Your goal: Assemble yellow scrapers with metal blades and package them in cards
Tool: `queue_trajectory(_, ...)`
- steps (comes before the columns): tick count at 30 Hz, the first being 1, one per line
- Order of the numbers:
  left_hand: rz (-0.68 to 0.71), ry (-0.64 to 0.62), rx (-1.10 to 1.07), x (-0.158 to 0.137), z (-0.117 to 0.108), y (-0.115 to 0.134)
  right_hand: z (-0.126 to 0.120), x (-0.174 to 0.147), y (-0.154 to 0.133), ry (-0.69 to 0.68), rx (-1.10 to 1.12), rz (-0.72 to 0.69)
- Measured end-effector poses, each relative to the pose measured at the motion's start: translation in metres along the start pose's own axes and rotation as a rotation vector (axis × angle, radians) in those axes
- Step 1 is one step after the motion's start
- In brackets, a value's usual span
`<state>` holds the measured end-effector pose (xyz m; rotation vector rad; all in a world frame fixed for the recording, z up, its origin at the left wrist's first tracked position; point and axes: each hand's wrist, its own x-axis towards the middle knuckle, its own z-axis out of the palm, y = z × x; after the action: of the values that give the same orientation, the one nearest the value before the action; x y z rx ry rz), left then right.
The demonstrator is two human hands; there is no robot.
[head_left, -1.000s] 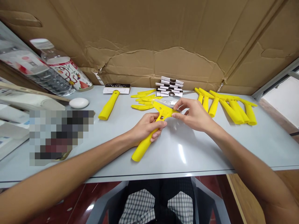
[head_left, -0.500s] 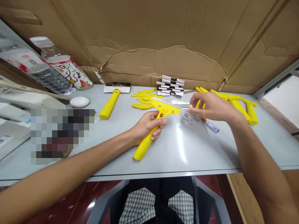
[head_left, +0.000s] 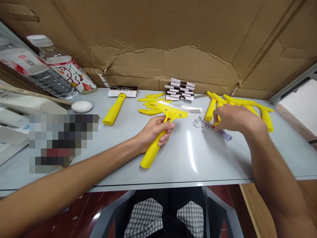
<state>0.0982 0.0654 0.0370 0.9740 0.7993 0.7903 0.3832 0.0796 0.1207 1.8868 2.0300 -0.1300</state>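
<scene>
My left hand (head_left: 158,132) is closed around the handle of a yellow scraper (head_left: 151,152), its wide head tilted up and away from me. Two screws show in that head, and a clear strip runs along its far edge. To the right, my right hand (head_left: 229,119) reaches down with its fingertips pinched on a screwdriver (head_left: 225,135) that has a clear handle and a red collar. The screwdriver lies on the table beside a scatter of small screws (head_left: 201,124). Behind the screws are flat metal blades (head_left: 195,109).
Several yellow handles (head_left: 266,119) lie at the right. Yellow flat pieces (head_left: 150,111) and folded cards (head_left: 179,91) are at the back. A carded scraper (head_left: 114,110), a white oval object (head_left: 82,106) and bottles (head_left: 70,74) stand or lie leftward. Cardboard (head_left: 160,29) walls the back.
My right hand has come down from above the screws, moving right and toward me, onto the screwdriver. My left hand still holds the scraper in nearly the same place.
</scene>
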Motion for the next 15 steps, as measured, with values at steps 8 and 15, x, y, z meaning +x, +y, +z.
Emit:
queue_trajectory(8,-0.017,-0.015,0.029,-0.002,0.001,0.001,0.005,-0.004,-0.015,0.024,-0.089,-0.038)
queue_trajectory(15,-0.011,-0.012,0.03,-0.003,0.002,0.002,0.006,-0.005,-0.022,-0.026,-0.184,-0.077)
